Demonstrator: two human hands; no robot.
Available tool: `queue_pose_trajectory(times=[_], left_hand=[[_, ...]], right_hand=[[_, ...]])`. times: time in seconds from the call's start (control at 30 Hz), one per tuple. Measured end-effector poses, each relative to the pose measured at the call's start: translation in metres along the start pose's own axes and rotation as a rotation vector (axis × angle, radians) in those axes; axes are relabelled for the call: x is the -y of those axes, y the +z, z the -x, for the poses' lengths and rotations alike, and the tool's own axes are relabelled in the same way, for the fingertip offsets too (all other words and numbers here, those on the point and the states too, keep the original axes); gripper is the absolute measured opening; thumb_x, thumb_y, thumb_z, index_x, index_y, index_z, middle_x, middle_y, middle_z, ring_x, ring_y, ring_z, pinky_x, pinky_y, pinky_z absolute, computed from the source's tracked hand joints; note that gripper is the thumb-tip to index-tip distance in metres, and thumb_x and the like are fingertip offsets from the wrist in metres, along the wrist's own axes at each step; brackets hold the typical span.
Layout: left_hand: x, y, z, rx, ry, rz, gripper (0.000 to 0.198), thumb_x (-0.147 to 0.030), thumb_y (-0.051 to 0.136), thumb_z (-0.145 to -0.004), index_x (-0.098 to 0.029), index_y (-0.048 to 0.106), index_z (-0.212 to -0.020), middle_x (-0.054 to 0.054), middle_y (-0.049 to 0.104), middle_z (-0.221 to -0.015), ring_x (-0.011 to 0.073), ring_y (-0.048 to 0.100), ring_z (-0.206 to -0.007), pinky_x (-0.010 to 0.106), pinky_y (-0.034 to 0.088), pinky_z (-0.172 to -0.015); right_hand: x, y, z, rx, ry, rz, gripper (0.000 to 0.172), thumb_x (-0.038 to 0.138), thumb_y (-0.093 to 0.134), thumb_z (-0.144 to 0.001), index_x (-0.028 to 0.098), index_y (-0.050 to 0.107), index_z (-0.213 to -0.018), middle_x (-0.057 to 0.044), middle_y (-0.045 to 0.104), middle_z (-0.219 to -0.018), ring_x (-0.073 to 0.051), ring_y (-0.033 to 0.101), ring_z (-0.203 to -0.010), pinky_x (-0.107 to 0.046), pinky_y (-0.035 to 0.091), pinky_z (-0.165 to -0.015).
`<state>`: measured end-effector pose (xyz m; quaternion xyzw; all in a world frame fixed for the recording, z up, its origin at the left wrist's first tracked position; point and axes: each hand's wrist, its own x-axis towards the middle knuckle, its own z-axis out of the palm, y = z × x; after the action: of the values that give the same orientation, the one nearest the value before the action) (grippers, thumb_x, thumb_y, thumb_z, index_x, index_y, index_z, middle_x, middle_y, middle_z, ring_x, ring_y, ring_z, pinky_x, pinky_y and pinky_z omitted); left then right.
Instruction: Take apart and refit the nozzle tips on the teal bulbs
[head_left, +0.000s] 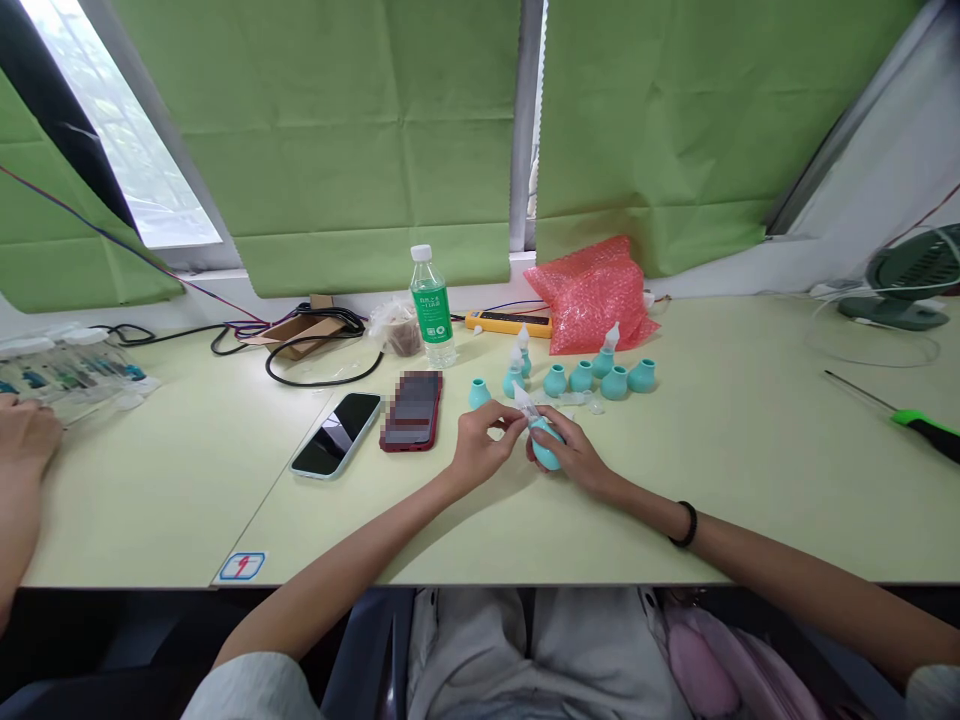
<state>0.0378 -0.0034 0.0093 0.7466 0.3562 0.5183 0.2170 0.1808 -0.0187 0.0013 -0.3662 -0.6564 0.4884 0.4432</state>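
Over the table's near middle, my right hand [577, 450] is wrapped round a teal rubber bulb syringe [546, 446]. Its clear pointed nozzle [525, 402] tilts up and to the left. My left hand [486, 440] is closed, thumb and forefinger pinching at the nozzle's lower end; the fingertips partly cover the joint. Just beyond stand several teal bulbs with open necks, among them one bulb [555, 380] and another bulb [642, 376]. A few others carry clear nozzles, such as the bulb syringe [603, 360] at the back. Small clear pieces [574, 398] lie between them and my hands.
Left of my hands lie a red-cased phone [412, 412] and a pale phone [336, 436]. Behind are a water bottle [433, 310], black cable [322, 383] and red bubble-wrap bag [596, 295]. A screwdriver [911, 418] lies right; another person's hand [26, 440] is far left.
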Motion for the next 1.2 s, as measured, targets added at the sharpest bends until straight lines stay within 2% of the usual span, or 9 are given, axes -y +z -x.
queue_pose_trajectory(times=[0.13,0.3,0.43,0.57,0.73,0.87,1.0,1.1,1.2], left_hand=[[-0.004,0.001,-0.001,-0.034,-0.21,0.201,0.021,-0.033,0.056,-0.063,-0.013,0.058,-0.07,0.004,0.058,-0.068,0.0112,0.053,-0.063,0.025,0.047,-0.058],[-0.002,-0.001,-0.006,0.0,-0.355,0.353,0.025,-0.034,0.063,-0.054,-0.011,0.062,-0.063,0.005,0.06,-0.061,0.0109,0.052,-0.05,0.024,0.044,-0.049],[-0.005,-0.003,-0.008,0.108,-0.371,0.403,0.022,-0.033,0.062,-0.057,-0.012,0.064,-0.062,0.004,0.06,-0.057,0.0101,0.05,-0.046,0.024,0.042,-0.048],[-0.006,-0.004,-0.007,0.204,-0.38,0.473,0.025,-0.035,0.055,-0.063,-0.011,0.062,-0.062,0.006,0.06,-0.061,0.0106,0.051,-0.049,0.025,0.044,-0.052],[0.001,-0.008,-0.009,0.133,-0.463,0.536,0.031,-0.037,0.044,-0.07,-0.01,0.054,-0.059,0.005,0.055,-0.055,0.0111,0.05,-0.05,0.023,0.04,-0.043],[0.002,-0.01,-0.01,0.189,-0.445,0.488,0.036,-0.042,0.041,-0.071,-0.011,0.05,-0.055,0.002,0.048,-0.047,0.008,0.043,-0.043,0.02,0.032,-0.039],[0.002,-0.006,-0.007,0.244,-0.432,0.472,0.042,-0.046,0.038,-0.073,-0.012,0.045,-0.05,-0.001,0.042,-0.043,0.0053,0.037,-0.039,0.019,0.028,-0.038],[0.007,-0.004,-0.008,0.273,-0.515,0.511,0.042,-0.048,0.038,-0.072,-0.012,0.043,-0.05,-0.002,0.038,-0.041,0.0046,0.034,-0.036,0.019,0.023,-0.036],[0.013,-0.002,-0.01,0.302,-0.625,0.666,0.041,-0.048,0.038,-0.072,-0.013,0.044,-0.052,-0.001,0.039,-0.043,0.0059,0.035,-0.036,0.019,0.022,-0.034]], right_hand=[[0.001,-0.002,0.0,-0.045,-0.063,0.103,0.028,0.037,0.042,-0.075,0.018,0.042,-0.095,0.001,0.05,-0.06,-0.009,0.043,-0.047,-0.021,0.037,-0.046],[0.0,-0.007,-0.001,-0.032,-0.095,0.127,0.027,0.037,0.043,-0.074,0.018,0.044,-0.093,0.001,0.049,-0.059,-0.009,0.044,-0.048,-0.021,0.036,-0.045],[-0.003,-0.011,-0.003,-0.047,-0.138,0.153,0.026,0.036,0.045,-0.074,0.018,0.045,-0.092,0.001,0.048,-0.057,-0.01,0.045,-0.049,-0.022,0.037,-0.046],[-0.006,-0.014,-0.004,-0.065,-0.2,0.236,0.025,0.035,0.044,-0.074,0.018,0.047,-0.093,0.001,0.05,-0.056,-0.011,0.047,-0.05,-0.023,0.039,-0.048],[-0.005,-0.022,-0.007,-0.106,-0.394,0.56,0.028,0.03,0.05,-0.068,0.019,0.052,-0.093,-0.003,0.059,-0.076,-0.015,0.054,-0.063,-0.027,0.043,-0.061],[-0.004,-0.027,-0.009,-0.151,-0.522,0.652,0.027,0.027,0.053,-0.064,0.019,0.056,-0.091,-0.004,0.062,-0.085,-0.017,0.057,-0.071,-0.027,0.043,-0.065],[-0.007,-0.029,-0.01,-0.046,-0.516,0.683,0.028,0.023,0.051,-0.064,0.019,0.057,-0.091,-0.004,0.063,-0.084,-0.015,0.058,-0.066,-0.026,0.044,-0.061],[-0.01,-0.03,-0.009,-0.043,-0.509,0.699,0.028,0.023,0.051,-0.064,0.019,0.057,-0.091,-0.004,0.063,-0.081,-0.014,0.057,-0.061,-0.025,0.043,-0.057],[-0.012,-0.031,-0.01,-0.065,-0.529,0.682,0.028,0.022,0.052,-0.063,0.019,0.057,-0.091,-0.004,0.063,-0.08,-0.013,0.056,-0.059,-0.024,0.042,-0.055]])
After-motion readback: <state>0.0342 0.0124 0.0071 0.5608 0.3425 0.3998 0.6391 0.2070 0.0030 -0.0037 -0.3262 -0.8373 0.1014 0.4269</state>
